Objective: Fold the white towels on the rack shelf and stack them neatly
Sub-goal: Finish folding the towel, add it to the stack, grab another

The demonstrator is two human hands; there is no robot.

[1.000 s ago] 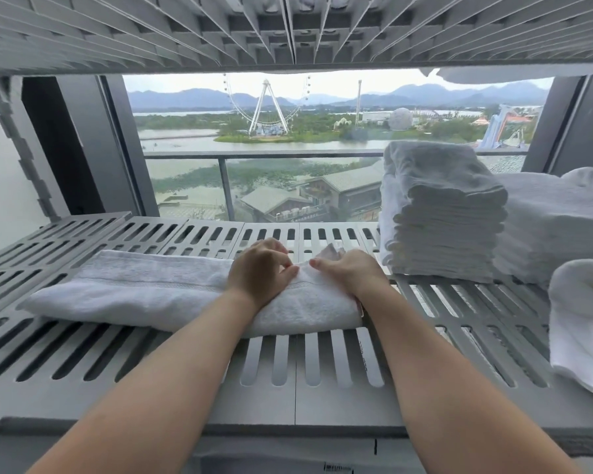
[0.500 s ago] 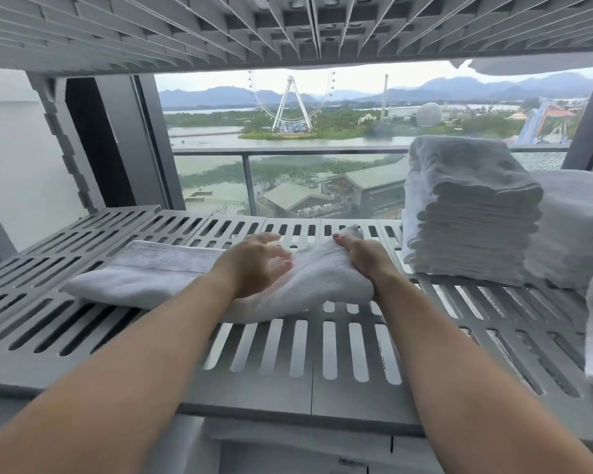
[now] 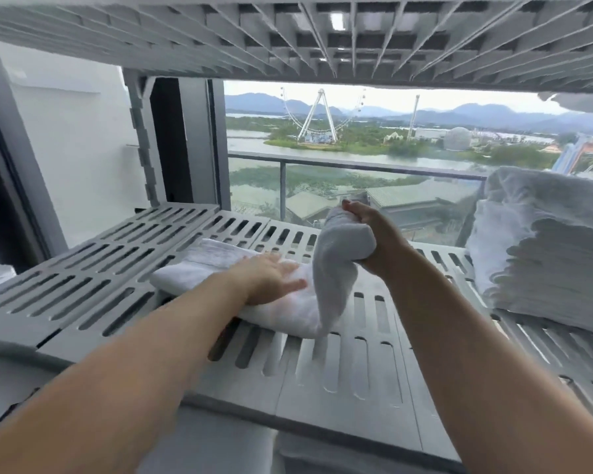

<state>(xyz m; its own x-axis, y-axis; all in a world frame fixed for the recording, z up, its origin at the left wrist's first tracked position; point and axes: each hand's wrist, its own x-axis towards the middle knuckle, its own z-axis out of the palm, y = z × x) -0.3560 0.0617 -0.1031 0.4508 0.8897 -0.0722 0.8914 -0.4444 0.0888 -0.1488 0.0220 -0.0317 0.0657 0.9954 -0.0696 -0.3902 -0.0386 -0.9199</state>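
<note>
Landmark: grey slotted plastic rack shelf — all places given rel. to it.
Towel in hand: long white terry towel, folded lengthwise into a strip, lies across the shelf middle; its right end is lifted clear of the slats.
Left hand: left hand lies flat on the strip near its midpoint, fingers extended and close together, pressing the cloth onto the shelf.
Right hand: right hand is raised above the shelf, fingers curled round the bunched towel end, thumb side on top.
Done pile: tall stack of folded white towels stands at the shelf's right side, well apart from the strip.
Step, as I judge it: folding the right end over to the left, w/ the left hand as the hinge.
Doing it well: keep the left palm firm so the crease stays put; carry the end straight along the strip — not diagonally — & let the bunched cloth open before laying it; match edges, then smooth.
Risk: a bunched end prob. lands lumpy, so the stack leans.
</note>
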